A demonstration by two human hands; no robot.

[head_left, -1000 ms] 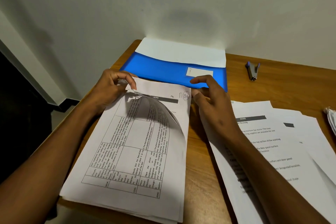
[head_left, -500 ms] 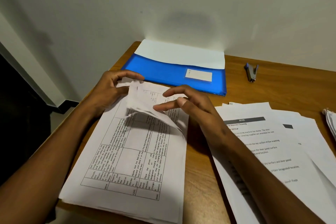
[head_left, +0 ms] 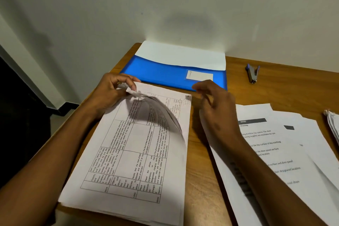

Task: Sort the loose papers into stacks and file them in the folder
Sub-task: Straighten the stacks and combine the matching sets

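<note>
A stack of printed table sheets (head_left: pixel 132 161) lies on the wooden desk in front of me. My left hand (head_left: pixel 111 95) pinches the top left corner of its upper sheets and lifts them into a curl. My right hand (head_left: pixel 214 104) hovers just right of the stack's top right corner, fingers loosely bent, holding nothing. A blue folder (head_left: pixel 165 75) with white paper showing inside lies flat against the wall behind the stack. More white sheets (head_left: pixel 286 152) are spread to the right, partly under my right forearm.
A small stapler (head_left: pixel 252 73) lies on the desk (head_left: pixel 200 170) right of the folder. Another pile's edge (head_left: pixel 333 124) shows at the far right. The desk's left edge runs close beside the stack, with a dark drop beyond it.
My right hand has drawn back from the lifted sheets to the right of the stack. The raised sheets now arch lower over the stack while my left hand keeps the corner.
</note>
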